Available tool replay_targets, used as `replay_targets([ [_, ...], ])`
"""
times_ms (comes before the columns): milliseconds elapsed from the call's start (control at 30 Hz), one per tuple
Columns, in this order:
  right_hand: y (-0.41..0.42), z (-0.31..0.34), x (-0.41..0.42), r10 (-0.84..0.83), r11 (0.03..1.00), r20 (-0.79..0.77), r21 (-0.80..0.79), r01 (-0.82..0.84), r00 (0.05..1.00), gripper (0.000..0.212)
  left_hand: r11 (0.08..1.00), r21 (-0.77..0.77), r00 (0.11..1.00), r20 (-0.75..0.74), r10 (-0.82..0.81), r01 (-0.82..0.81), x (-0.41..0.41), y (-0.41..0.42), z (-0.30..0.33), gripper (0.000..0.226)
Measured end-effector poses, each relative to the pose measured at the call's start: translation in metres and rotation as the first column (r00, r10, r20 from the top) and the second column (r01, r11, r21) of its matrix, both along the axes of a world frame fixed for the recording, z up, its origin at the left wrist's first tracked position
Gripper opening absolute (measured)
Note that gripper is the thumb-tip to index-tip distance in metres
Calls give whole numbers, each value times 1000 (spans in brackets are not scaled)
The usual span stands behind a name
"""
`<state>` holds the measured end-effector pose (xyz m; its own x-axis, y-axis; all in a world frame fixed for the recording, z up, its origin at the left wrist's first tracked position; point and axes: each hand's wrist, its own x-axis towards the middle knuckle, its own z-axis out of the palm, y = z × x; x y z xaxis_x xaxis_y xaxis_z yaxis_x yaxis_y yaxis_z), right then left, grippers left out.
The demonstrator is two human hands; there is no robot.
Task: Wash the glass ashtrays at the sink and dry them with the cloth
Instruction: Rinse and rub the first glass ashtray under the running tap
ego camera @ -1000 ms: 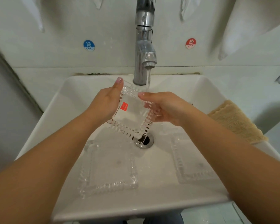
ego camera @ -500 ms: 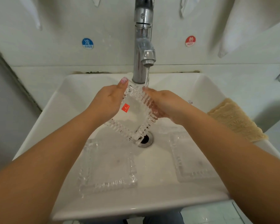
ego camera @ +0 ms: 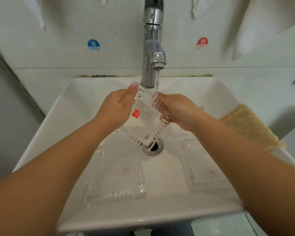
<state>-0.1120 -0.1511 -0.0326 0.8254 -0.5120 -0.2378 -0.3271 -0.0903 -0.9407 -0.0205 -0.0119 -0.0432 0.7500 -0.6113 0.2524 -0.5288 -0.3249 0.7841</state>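
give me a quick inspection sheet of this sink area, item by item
surface: white sink basin, wet, with its drain open.
job's things: held glass ashtray with a red sticker, tilted under the running tap; one ashtray lies flat front left in the basin, another front right; tan cloth on the right rim.
clutter: nothing seen.
hands: left hand grips the held ashtray's left edge; right hand holds its right edge.
cables: nothing seen.
surroundings: COLD label and HOT label on the wall; white towels hang above.
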Motion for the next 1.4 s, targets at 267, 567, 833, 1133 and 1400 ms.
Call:
replay_targets([
  [267,10,4,-1,50,902,-73,-425,-76,996,65,998,53,997,-68,-35,39,1,-3,2,77],
  [567,8,2,-2,129,883,46,-460,-94,991,57,998,-39,997,-52,56,-58,-5,-9,-1,63],
  [833,11,0,-5,-119,988,22,-98,121,993,72,895,-112,677,-696,240,-432,-19,-16,-6,50],
  [1133,12,-10,4,-34,997,123,-60,42,992,45,903,-65,726,-621,297,-424,-22,-15,-5,70],
  [1400,14,-8,1,-173,968,143,-159,195,974,48,940,4,765,-581,280,-341,-23,-19,-4,61],
])
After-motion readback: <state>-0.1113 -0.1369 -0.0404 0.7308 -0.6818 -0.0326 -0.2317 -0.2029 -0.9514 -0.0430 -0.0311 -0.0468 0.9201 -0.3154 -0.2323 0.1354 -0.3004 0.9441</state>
